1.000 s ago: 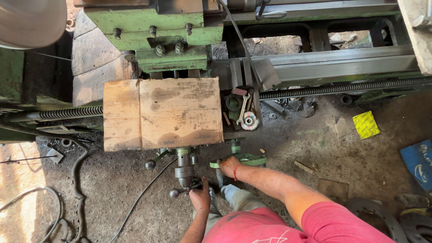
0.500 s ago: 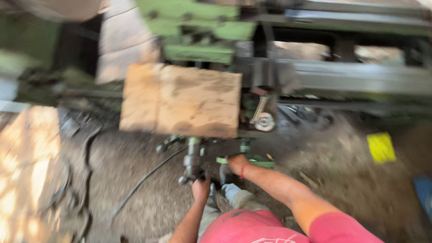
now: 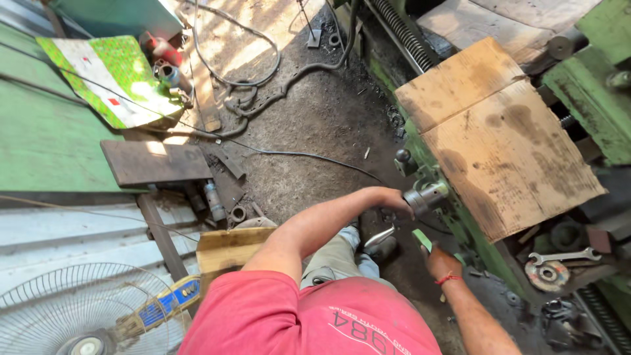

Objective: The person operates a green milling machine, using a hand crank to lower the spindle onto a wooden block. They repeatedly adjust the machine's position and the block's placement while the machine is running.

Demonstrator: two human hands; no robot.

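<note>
Hands are seen from above in the head view, both reaching to the front of a green machine (image 3: 595,98) whose top is covered by a stained wooden board (image 3: 503,141). The left hand (image 3: 392,199) is closed around a grey metal handle hub (image 3: 427,195) that sticks out from the machine's front, just below the board's lower edge; the fingers are wrapped over it in a grip. A small dark knob (image 3: 402,156) is seen just above that hub. The right hand (image 3: 439,261), marked by a red thread at the wrist, is laid against a green lever (image 3: 422,239) lower on the same front; whether its fingers are clenched around the lever cannot be told. A curved shiny metal lever (image 3: 378,236) lies between the two forearms. A spanner (image 3: 564,256) and a round disc (image 3: 547,275) are laid on the machine to the right of the hands. On the dirt floor (image 3: 315,125) to the left, cables (image 3: 263,79), a dark plank (image 3: 154,162), a green patterned sheet (image 3: 108,79) and a wire-guarded fan (image 3: 72,309) are seen.
</note>
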